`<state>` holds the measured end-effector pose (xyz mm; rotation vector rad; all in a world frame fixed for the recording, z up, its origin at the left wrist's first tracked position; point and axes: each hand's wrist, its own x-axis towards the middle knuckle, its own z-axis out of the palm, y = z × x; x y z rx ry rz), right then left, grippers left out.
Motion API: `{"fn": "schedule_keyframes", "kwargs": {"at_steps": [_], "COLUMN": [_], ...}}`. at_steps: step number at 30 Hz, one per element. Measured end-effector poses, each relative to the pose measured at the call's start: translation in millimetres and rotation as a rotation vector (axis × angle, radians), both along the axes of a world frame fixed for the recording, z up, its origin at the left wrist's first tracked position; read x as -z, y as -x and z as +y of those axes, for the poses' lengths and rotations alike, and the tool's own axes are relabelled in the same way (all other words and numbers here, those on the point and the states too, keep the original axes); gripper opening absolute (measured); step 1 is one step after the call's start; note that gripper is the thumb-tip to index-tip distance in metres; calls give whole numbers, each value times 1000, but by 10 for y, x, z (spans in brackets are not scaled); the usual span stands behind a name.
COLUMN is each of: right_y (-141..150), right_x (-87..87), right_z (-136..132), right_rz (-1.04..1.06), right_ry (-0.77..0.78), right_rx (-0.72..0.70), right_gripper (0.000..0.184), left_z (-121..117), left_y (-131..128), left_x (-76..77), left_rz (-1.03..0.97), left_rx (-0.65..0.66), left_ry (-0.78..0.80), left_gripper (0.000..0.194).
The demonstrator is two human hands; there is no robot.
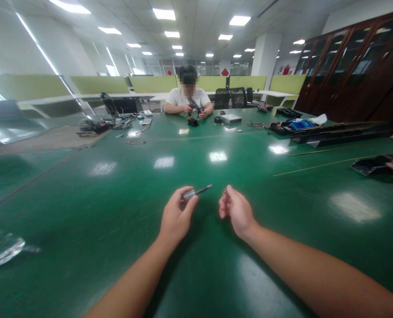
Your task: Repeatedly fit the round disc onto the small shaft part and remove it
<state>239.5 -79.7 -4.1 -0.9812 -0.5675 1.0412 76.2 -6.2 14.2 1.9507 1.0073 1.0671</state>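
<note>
Well short of table's far edge, left hand clasps metal cylinder, apparently keeping shaft clear; right hand pinches small piece.

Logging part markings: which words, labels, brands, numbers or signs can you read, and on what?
Nothing can be read.
Metal cylinder in the left hand: no readable marking.
Small piece in the right hand: too small to tell.
Red diamond sign at the back: too small and blurred.
Pale box: too blurred.

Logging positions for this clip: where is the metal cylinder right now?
In the head view, the metal cylinder is in the left hand, below centre, its rod ending short of the right hand.
</note>
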Motion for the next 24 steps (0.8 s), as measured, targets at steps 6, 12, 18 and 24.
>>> {"fn": "schedule_keyframes", "kwargs": {"at_steps": [6,12,18,24], "right_y": [19,36,33,37], "right_x": [-28,-12,9,0], "right_z": [1,9,26,34], "right_rz": [-23,-81,-103,-104], "right_ry": [-4,-20,-26,-25], "right_rx": [-10,-30,-60,-73], "right_gripper": [46,45,44,43], "left_z": [96,122,24,-247], "left_y": [-54,-25,44,579], "left_x": [53,38,-206,-494], "left_rz": [-495,-675,-731,-384], "left_rx": [-81,-87,-177,-164], "left_ry": [393,467,304,197], "left_gripper": [47,49,49,61]}}
